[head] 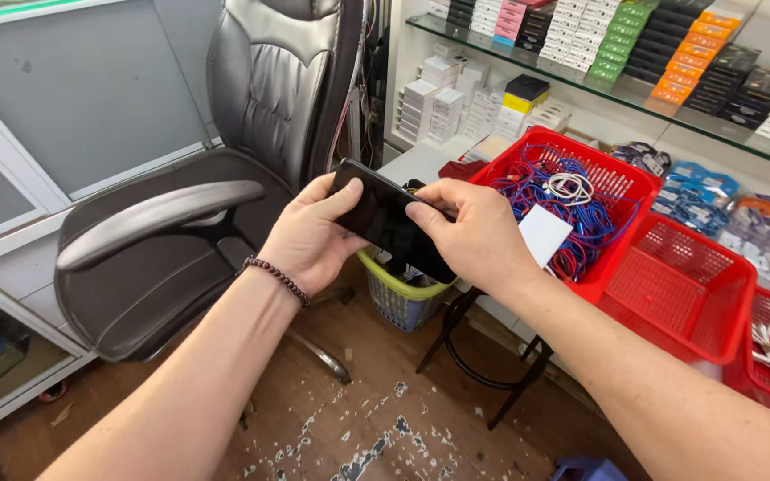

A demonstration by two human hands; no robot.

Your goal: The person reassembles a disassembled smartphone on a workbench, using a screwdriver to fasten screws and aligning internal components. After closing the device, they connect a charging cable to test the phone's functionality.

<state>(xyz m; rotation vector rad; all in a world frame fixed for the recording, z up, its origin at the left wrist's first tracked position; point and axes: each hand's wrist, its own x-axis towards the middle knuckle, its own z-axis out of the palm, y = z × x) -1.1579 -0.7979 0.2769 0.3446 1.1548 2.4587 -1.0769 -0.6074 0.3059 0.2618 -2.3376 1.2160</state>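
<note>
Head view: a black phone (385, 214) is gripped by left hand (309, 236) and right hand (474, 236), and could be dropped if fingers loosen.

Both forearms are bare, and the left wrist (276, 278) wears a dark beaded bracelet (280, 279).

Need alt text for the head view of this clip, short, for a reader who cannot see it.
Two bare hands hold a black phone between them, the left hand gripping one end, the right hand the other, above a small green basket. Behind stand a grey office chair and red baskets, one full of cables.
</note>
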